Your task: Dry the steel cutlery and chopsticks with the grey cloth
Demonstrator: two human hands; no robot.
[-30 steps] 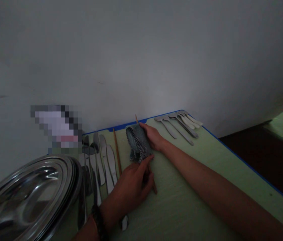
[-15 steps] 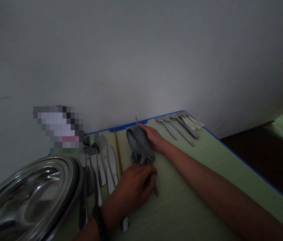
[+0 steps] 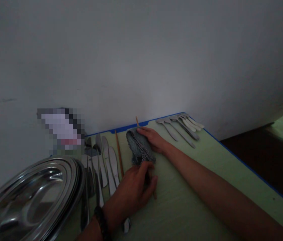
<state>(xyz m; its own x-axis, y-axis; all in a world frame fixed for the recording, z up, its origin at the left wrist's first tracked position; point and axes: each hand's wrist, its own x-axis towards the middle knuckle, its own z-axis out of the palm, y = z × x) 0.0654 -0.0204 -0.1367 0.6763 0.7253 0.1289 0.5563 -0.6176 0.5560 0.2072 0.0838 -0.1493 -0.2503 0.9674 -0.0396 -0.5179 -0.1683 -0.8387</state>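
Observation:
A grey cloth (image 3: 137,144) with a black-and-white edge is folded around a wooden chopstick (image 3: 137,120); the chopstick pokes out at the top and bottom. From the right, my right hand (image 3: 152,138) is closed on the cloth, with the chopstick inside it. My left hand (image 3: 136,185), a dark bead bracelet at its wrist, is closed around the chopstick's lower part, fingertips touching the cloth's lower edge. Its grip is partly hidden. A second chopstick (image 3: 119,152) lies on the table left of the cloth. Beside it are several table knives (image 3: 106,155), partly covered by my left hand.
Stacked oval steel trays (image 3: 73,187) stand at the front left. Several forks and spoons (image 3: 181,125), some white-handled, lie at the back right. The pale green table (image 3: 206,174) has a blue edge against the wall (image 3: 141,60). A blurred-out object (image 3: 61,129) is at the left.
My left fingers have shifted up to the cloth's lower edge, and the thumb stands further apart. My right fingers lie more over the cloth's top. The view has shifted slightly.

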